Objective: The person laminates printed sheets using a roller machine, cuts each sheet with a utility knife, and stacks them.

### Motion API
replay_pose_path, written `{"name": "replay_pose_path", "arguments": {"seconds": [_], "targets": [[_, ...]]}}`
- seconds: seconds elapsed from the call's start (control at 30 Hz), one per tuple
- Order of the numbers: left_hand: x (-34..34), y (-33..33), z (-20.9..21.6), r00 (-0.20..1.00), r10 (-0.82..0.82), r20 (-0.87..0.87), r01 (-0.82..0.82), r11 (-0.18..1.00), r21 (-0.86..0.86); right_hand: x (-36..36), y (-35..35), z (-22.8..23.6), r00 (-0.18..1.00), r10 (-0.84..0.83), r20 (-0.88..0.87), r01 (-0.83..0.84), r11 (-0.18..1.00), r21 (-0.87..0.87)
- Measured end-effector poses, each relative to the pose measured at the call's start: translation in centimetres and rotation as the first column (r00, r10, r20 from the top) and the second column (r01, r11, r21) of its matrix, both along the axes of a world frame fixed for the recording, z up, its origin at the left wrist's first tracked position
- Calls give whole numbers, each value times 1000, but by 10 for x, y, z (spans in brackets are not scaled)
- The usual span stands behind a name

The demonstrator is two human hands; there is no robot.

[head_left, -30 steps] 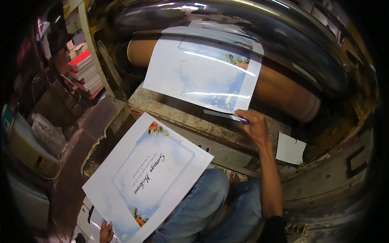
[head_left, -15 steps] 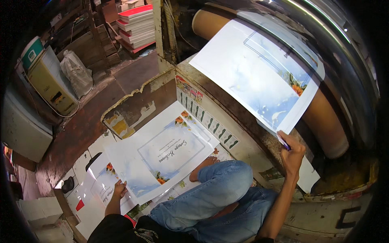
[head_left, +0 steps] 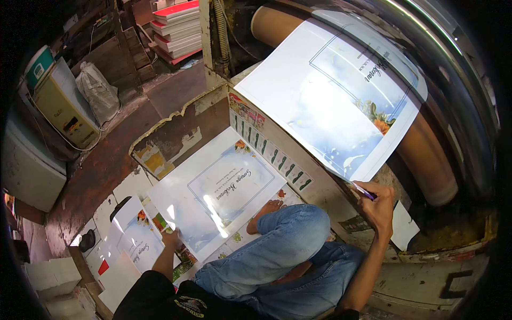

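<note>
Two large printed sheets: the upper sheet (head_left: pixel 320 106), at 2 o'clock, extends across the brown roller (head_left: pixel 432 165); the lower sheet (head_left: pixel 213 184), at 7 o'clock, lies beside the bent knee (head_left: pixel 306 224). Right hand (head_left: pixel 380 205), at 4 o'clock by the upper sheet's bottom corner, fingers closed round a slender purple tool (head_left: pixel 365 192). Left hand (head_left: pixel 170 239), at 8 o'clock by the lower sheet's left edge; whether its fingers grip anything cannot be told. Another printed sheet (head_left: pixel 141 245) lies beyond it; a red-topped stack (head_left: pixel 177 34) stands at 11 o'clock

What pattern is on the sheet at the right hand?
The white sheet has blue washes, a blue line border and orange flowers; head view.
</note>
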State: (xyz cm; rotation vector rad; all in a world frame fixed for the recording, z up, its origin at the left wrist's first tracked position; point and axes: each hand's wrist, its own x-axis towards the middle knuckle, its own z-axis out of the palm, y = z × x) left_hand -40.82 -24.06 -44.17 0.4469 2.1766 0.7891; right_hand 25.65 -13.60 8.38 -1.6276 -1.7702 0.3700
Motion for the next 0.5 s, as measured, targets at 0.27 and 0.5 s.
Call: {"name": "replay_pose_path", "arguments": {"seconds": [0.27, 0.5], "targets": [[112, 7, 17, 978, 206, -18, -206, 978, -42, 12, -14, 6, 983, 142, -115, -156, 981, -115], [201, 81, 163, 928, -339, 153, 320, 937, 137, -1, -17, 25, 981, 195, -24, -196, 962, -192]]}}
